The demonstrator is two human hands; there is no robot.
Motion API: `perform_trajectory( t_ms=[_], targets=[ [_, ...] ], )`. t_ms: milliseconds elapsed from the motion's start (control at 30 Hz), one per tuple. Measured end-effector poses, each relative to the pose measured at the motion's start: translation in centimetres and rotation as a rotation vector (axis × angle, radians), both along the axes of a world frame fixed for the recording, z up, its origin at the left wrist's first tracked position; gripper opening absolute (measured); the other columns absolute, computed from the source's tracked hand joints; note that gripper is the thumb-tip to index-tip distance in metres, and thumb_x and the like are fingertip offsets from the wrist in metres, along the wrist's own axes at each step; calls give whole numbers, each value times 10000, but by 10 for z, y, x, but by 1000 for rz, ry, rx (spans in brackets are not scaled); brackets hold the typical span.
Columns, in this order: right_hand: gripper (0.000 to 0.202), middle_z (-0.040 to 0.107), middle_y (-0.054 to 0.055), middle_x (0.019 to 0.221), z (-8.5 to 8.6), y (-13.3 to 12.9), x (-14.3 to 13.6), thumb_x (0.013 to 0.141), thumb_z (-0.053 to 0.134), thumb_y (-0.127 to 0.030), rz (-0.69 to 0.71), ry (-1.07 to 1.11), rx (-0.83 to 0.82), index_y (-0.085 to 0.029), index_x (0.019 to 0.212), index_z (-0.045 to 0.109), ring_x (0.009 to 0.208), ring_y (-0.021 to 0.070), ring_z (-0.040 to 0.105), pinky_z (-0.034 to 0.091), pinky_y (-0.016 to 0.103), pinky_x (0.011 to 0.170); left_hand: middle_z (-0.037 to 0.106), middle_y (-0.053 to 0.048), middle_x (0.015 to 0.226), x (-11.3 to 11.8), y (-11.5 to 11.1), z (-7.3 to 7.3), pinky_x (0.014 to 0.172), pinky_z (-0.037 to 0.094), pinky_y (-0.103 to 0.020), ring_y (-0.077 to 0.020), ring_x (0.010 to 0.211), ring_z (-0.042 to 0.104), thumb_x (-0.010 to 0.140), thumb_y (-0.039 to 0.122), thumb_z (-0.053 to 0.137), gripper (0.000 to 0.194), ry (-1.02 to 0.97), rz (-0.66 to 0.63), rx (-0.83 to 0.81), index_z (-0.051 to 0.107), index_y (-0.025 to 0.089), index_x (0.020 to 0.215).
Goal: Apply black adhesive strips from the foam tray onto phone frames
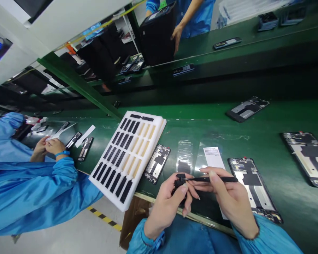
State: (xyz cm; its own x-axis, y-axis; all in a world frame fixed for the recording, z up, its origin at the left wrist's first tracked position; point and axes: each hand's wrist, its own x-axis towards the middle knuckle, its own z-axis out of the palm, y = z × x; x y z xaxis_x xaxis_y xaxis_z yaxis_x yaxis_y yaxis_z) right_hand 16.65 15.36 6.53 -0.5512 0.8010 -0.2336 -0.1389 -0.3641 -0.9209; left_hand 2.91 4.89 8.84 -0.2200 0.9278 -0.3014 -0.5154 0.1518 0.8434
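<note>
1. So, head view: left hand (168,201) pinches a small black part (180,176) between thumb and fingers, over the near edge of the green surface (190,121). Part's lower end is covered by fingers, so its long axis is hard to read.
2. Right hand (229,197): thumb and fingers pressed together on black tweezers (224,179).
3. Key relation: part lies left of the right hand; the left hand has it. Tweezers' long axis runs sideways, roughly level in view, pale tip pointing left, right at the part. Can't tell if tip touches or just overlaps in view.
4. Beyond the hands: clear strip (184,155) lies just past the left hand; white dotted sheet (213,158) runs lengthwise toward the person, partly behind the right hand.
5. Left of left hand: opened phone (158,162), just beside a white tray (157,127) of black and tan strips, tray tilted in view, overhanging the near edge.
6. Right of right hand: second opened phone (250,180), near it, long axis slanting away from the person up-left; hand covers a bit of its left side.
7. Far left: a co-worker's hands (55,145) hold something white, well apart.
</note>
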Motion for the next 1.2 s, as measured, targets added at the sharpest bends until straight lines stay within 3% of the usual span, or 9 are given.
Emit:
perform_trajectory(
  t_ms=[167,333,600,867,967,1067,1200],
  targets=[
    [279,785,90,939,1,-1,1,944,638,-452,14,24,-6,-206,1039,729,798,260,790,678,353,740,654,-37,819,0,-2,0,447,407,-183,-44,479,481,995,284,543,260,17,-15,-1,578,135,1205],
    [261,779,90,1011,4,-4,-1,961,618,-432,-12,10,58,-210,1032,736,796,229,790,674,297,731,646,-34,813,1,-2,3,421,366,-166,-32,469,437,976,293,576,268,-10,-24,-27,598,140,1194],
    [274,755,97,1125,-1,-8,1,979,584,-420,-57,-66,213,-214,1009,761,810,220,786,673,290,745,649,-39,717,5,6,6,373,252,-173,-47,438,395,966,284,540,233,-62,89,-116,646,122,1096],
    [230,781,70,1026,-1,-10,5,992,571,-374,-57,-99,347,-234,1027,750,785,200,784,660,260,728,631,-39,693,7,12,0,397,251,-198,-59,441,372,949,268,520,247,-128,136,-117,656,111,1084],
    [218,785,74,999,0,10,21,987,585,-380,-175,-123,397,-224,1014,735,766,200,783,657,272,730,629,-36,753,6,14,1,407,273,-189,-62,479,387,951,320,551,274,-44,166,-155,632,127,1128],
    [294,788,86,885,1,53,38,975,588,-458,-336,-212,355,-193,962,713,681,200,775,654,277,642,629,-26,820,2,17,-7,418,314,-186,-67,503,404,970,372,537,310,186,223,-182,578,162,1194],
    [440,762,81,693,-14,111,47,879,652,-601,-209,-273,263,-164,923,677,628,208,761,626,268,557,644,-27,868,-2,28,-35,525,448,-219,-107,582,521,1018,347,429,327,680,141,-174,496,202,1303]
  ],
)
